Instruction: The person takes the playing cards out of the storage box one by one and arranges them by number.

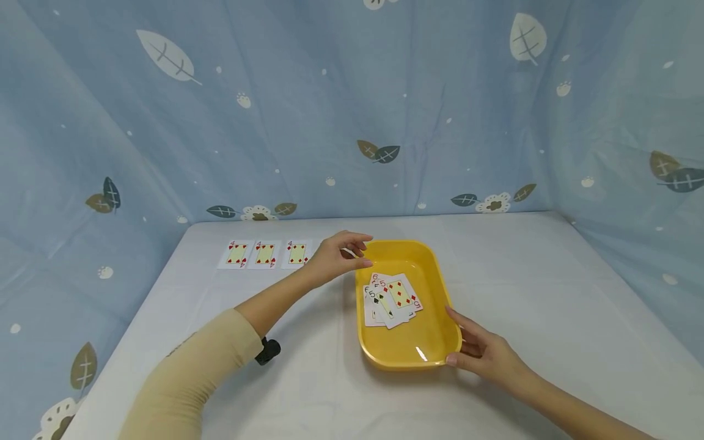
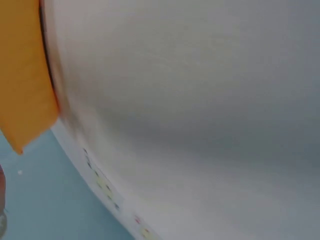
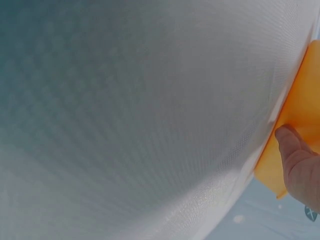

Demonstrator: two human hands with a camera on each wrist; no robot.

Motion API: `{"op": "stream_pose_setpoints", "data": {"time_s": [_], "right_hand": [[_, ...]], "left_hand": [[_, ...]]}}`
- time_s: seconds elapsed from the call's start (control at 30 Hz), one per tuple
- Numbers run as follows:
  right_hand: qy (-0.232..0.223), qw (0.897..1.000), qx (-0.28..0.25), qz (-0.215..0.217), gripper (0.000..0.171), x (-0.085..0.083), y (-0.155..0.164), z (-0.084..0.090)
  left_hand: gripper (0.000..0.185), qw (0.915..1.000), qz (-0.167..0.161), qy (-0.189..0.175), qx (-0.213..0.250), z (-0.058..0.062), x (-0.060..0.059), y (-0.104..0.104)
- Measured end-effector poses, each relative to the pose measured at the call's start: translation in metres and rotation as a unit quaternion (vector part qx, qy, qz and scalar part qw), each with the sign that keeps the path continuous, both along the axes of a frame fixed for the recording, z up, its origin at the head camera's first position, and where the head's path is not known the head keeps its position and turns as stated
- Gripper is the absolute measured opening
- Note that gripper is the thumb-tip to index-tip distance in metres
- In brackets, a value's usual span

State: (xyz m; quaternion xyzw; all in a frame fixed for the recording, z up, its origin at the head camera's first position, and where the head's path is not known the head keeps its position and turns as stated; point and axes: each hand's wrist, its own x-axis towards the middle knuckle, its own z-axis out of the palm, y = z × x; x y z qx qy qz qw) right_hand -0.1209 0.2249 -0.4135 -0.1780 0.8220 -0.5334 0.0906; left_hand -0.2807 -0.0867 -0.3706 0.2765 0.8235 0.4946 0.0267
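Three red fours (image 1: 264,254) lie face up in a tidy row at about 11 o'clock on the worktop (image 1: 550,293) in the head view, edges just beside one another, likely so each face reads at a glance. The yellow tray (image 1: 409,351) sits near the middle, and a loose, overlapping heap of cards (image 1: 392,299) rests on its floor toward the 10 o'clock corner; sixes and a five show on top. The left hand (image 1: 335,255) hovers at the tray's 10 o'clock rim, between the row and the heap, its fingers loosely curled and its fingertips drawn together; I cannot tell whether they pinch anything. The right hand (image 1: 486,353) lies against the tray's 4 o'clock corner with its fingers (image 1: 459,322) stretched along the outer wall and a fingertip at the near rim, a hold that looks meant to steady the tray rather than lift it. A small black object (image 1: 267,351) sits on the worktop under the left forearm.

From the left wrist, the view is blurred: the yellow tray (image 2: 25,75) fills the 9 o'clock edge, the pale worktop (image 2: 200,100) takes up most of the frame, and faint spots of colour, probably the row of fours (image 2: 107,187), show near 7 o'clock. The hand itself is not shown.

From the right wrist, a finger (image 3: 300,165) lies pressed on the tray's wall (image 3: 305,100) at 4 o'clock, the worktop (image 3: 125,125) filling the rest.
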Motion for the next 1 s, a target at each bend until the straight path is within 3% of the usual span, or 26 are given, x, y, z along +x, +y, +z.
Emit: {"op": "stream_pose_setpoints", "data": {"time_s": [0.17,0.57,0.77,1.0], "right_hand": [[-0.003,1.0,-0.003,0.002,0.077,-0.001,0.0,0.0],[-0.002,1.0,0.002,0.002,0.077,-0.001,0.0,-0.001],[-0.005,1.0,0.002,0.001,0.076,-0.001,0.0,-0.001],[-0.005,1.0,0.001,0.002,0.076,-0.001,0.0,0.0]], "left_hand": [[0.051,0.9996,-0.005,0.019,-0.022,-0.002,0.0,0.017],[0.056,0.9955,-0.078,-0.024,-0.047,-0.009,-0.001,0.049],[0.059,0.9894,-0.091,-0.021,-0.111,-0.015,-0.007,0.061],[0.057,0.9764,-0.078,-0.062,-0.192,-0.013,-0.014,0.07]]}}
